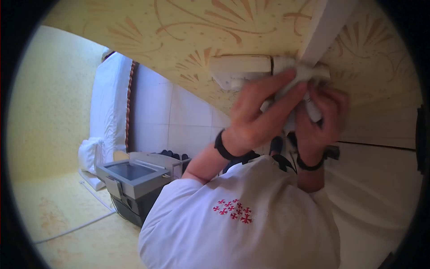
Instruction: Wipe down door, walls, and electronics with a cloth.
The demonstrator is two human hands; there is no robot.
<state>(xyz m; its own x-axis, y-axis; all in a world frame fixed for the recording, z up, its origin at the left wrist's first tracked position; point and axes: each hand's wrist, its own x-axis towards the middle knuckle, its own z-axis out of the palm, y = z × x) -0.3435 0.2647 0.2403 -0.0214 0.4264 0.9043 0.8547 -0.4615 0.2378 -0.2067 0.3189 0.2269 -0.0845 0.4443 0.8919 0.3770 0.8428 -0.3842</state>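
My left hand (260, 114) reaches to a white fixture on the patterned wall, its fingertips pinched on a small white object (304, 73), blurred by motion. Close beside it on the right, my right hand (324, 114) has its fingers curled against the same object, and a white rounded piece (313, 110) shows between its thumb and fingers. Just left of the fingers, a white boxy wall unit (242, 69) is fixed to the wall. A white trunking strip (327, 30) runs down the wall to the hands. The fingers hide much of what they hold.
At the left stand a grey box-shaped device (134, 176) with a dark top panel and a bed with a white cover (109, 107). A white pipe or cable (77, 228) crosses the lower left. Tiled floor (188, 111) lies beyond the wall edge. Pale fabric (369, 188) spreads at the right.
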